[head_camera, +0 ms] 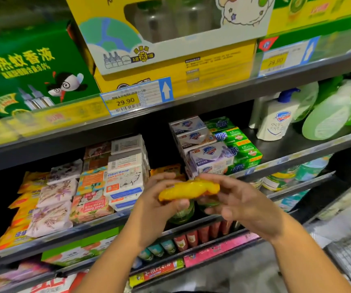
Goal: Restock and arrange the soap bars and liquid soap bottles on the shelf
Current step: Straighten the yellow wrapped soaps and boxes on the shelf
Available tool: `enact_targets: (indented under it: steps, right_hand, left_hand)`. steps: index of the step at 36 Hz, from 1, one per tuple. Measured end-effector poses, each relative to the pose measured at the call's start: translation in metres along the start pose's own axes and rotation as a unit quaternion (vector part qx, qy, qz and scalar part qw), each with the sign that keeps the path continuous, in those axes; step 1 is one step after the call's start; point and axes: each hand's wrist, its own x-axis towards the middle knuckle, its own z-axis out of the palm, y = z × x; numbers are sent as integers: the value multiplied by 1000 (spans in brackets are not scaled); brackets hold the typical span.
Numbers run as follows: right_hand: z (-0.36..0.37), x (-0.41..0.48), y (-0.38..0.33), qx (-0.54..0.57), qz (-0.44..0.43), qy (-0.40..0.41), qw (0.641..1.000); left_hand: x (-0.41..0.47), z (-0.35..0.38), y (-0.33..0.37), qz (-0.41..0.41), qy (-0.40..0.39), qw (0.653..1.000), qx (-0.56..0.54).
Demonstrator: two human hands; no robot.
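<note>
Item in hand: yellow soap pack (188,190), soft film wrap, held in front of the soap shelf (297,144) and touching no stock.
Left hand (159,199): clamped on the pack's left end, fingers curled over the top, thumb underneath.
Right hand (242,205): clamped on the pack's right end, fingers curled over it. The thumb cannot be seen.
Long axis: runs left to right, close to level, the right end slightly higher. It lies roughly parallel to the shelf's front edge.
Probable slot: the gap between the Goat Soap stack (126,176) and the white boxes (210,157). An orange pack (166,168) of like colour lies at the back of it.
Key relation: the gap lies straight beyond the hands, just past the left one. The left hand is therefore the nearer.
Next move (judgement): push forward and slightly left. The gap looks narrower than the pack is long, so the pack probably needs turning end-on first.
Risk: the white boxes are stacked loosely and may topple if knocked.
Other stock: green boxes (242,149) beside the white ones; a pump bottle (276,121) stands further right.
</note>
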Motion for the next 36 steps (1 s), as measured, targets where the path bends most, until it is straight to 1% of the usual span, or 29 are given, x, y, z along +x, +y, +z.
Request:
enact_targets:
  steps: [2, 4, 5, 6, 9, 10, 13, 16, 18, 20, 22, 24, 26, 28, 30, 33, 36]
  right_hand:
    - [3, 4, -1, -40, -7, 30, 999]
    - [11, 10, -3, -102, -33, 102, 989]
    - [14, 13, -2, -117, -40, 126, 984]
    - [16, 15, 0, -116, -44, 137, 983]
    - [24, 20, 3, -33, -43, 142, 988]
    - [27, 21, 3, -21, -43, 148, 988]
    - [33, 26, 1, -33, -28, 209, 977]
    - [35, 27, -1, -51, -24, 237, 970]
    - [35, 26, -1, -49, -24, 237, 970]
    - [34, 24, -2, -22, -21, 224, 974]
    - [30, 23, -4, 51, -21, 195, 979]
    - [26, 20, -7, 132, -22, 148, 980]
    - [22, 16, -9, 154, -27, 101, 982]
    - [21, 14, -11, 109, -40, 82, 990]
    - [22, 15, -13, 52, -52, 83, 994]
    - [27, 19, -14, -51, -63, 139, 987]
    - [31, 24, -13, -102, -73, 177, 976]
  left_hand:
    - [0, 0, 3, -37, 23, 996, -73]
    - [-1, 1, 6, -60, 34, 992, -104]
    - [-1, 2, 8, -68, 36, 991, -113]
    - [-2, 2, 10, -73, 40, 989, -123]
    - [-4, 1, 12, -82, 51, 984, -150]
    - [-4, 0, 11, -81, 54, 983, -156]
    - [-5, -3, 9, -71, 49, 984, -153]
    - [-9, -6, 8, -64, 7, 988, -141]
    - [-11, -10, 7, -60, -30, 992, -107]
    - [-10, -13, 3, -51, -44, 996, -62]
    - [-8, -15, 0, -54, -33, 997, -47]
    - [-4, -17, -1, -53, -8, 998, -39]
    - [-2, -18, -2, -51, 13, 998, -32]
    - [0, -17, 1, -50, 21, 998, -44]
    - [1, -16, 0, -40, 29, 998, -44]
    - [1, -16, -1, -41, 33, 999, 2]
    - [-2, -16, 1, -57, 47, 997, -37]
